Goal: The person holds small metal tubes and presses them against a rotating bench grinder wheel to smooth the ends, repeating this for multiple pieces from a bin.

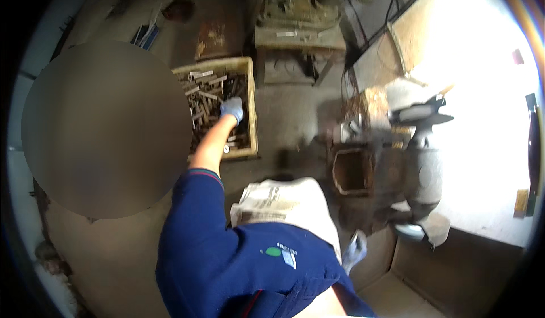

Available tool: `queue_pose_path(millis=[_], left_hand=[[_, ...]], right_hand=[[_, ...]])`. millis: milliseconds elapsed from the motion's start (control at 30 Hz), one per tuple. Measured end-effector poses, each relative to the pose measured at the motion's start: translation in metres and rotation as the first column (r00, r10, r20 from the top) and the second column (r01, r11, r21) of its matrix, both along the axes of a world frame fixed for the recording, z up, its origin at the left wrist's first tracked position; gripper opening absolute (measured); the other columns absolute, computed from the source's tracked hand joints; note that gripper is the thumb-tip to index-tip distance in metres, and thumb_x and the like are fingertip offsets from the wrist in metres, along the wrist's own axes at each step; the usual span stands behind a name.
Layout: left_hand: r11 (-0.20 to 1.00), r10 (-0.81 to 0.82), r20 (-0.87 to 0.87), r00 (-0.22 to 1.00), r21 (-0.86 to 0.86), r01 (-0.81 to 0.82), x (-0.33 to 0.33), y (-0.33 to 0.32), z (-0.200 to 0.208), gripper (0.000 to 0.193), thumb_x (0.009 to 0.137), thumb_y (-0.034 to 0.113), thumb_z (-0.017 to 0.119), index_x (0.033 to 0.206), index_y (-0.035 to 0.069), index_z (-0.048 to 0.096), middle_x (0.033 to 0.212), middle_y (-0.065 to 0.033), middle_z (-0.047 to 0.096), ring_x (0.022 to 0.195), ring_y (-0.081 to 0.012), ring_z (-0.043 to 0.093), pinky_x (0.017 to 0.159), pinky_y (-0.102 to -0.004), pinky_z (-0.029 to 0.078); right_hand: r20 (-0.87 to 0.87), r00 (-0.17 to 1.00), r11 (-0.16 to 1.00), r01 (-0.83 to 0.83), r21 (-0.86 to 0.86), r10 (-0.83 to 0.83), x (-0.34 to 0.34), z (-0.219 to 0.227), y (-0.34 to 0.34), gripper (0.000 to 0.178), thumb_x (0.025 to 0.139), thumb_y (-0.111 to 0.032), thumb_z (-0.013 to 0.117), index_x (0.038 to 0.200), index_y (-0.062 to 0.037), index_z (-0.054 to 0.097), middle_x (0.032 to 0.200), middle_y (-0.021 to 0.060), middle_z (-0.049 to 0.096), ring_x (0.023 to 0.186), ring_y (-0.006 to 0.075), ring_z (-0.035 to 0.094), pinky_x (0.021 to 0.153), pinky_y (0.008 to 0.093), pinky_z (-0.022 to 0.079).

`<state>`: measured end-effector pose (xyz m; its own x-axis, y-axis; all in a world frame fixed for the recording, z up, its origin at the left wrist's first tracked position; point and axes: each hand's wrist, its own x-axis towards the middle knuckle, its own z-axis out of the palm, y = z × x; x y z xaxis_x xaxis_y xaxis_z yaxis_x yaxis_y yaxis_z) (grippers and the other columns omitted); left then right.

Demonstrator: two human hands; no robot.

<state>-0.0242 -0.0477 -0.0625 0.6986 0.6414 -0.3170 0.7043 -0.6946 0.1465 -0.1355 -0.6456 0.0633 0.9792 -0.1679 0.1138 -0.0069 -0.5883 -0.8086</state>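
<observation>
My left hand (pixel 231 109), in a pale blue-grey glove, reaches down into a yellowish crate (pixel 254 122). Its fingers curl in among loose metal pieces (pixel 198 111), some bar-shaped and greyish, others dark. What the fingers grip is hidden. Low beside my body on the right, my right hand (pixel 355 251) wears a similar glove. Its fingers look drawn together, and anything in them is too small and blurred to name. A pale printed cloth or sack (pixel 284 199) covers my front below the blue shirt.
To the right stands a dark machine (pixel 392 173) with a square-mouthed opening (pixel 351 170) and a round disc-like part (pixel 420 115). A worn table (pixel 301 37) bearing machinery is at the far side. A rusty flat-topped block (pixel 218 40) lies beyond the crate. A grey blurred disc hides much of the left.
</observation>
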Motion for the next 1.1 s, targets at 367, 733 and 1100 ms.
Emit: queue_pose_path(millis=[367,733,1100], left_hand=[[0.910,0.320,0.006,0.947,-0.280,-0.306,0.001,0.012,-0.010,0.034,0.075,0.018,0.060,0.107,0.007,0.061,0.113,-0.0198,0.060,0.108,-0.0347,0.057,0.090,-0.0397,0.047],[0.947,0.294,0.489,0.821,-0.264,-0.182,-0.034,0.022,0.068,0.020,0.086,0.025,0.053,0.088,0.010,0.066,0.078,-0.0134,0.066,0.066,-0.0273,0.064,0.063,-0.0397,0.052],[-0.132,0.261,0.623,0.738,-0.734,0.666,0.034,-0.229,0.217,0.027,0.088,0.007,0.056,0.112,-0.006,0.055,0.093,-0.0128,0.064,0.083,-0.0192,0.063,0.074,-0.0338,0.055]], right_hand=[[-0.221,0.975,0.981,0.061,0.183,-0.020,-0.018,-0.019,-0.013,0.022,0.083,-0.011,0.064,0.099,0.0047,0.063,0.093,0.0110,0.065,0.085,0.0169,0.060,0.080,0.0296,0.048],[-0.171,0.985,0.949,0.050,0.310,0.004,-0.008,-0.018,0.005,0.016,0.082,-0.008,0.062,0.090,0.0055,0.064,0.090,0.0123,0.065,0.084,0.0186,0.061,0.079,0.0303,0.048],[0.173,0.961,0.933,-0.254,0.256,0.214,0.057,0.095,0.065,0.031,0.070,0.004,0.065,0.102,0.0073,0.063,0.111,0.0188,0.060,0.101,0.0255,0.061,0.087,0.0322,0.050]])
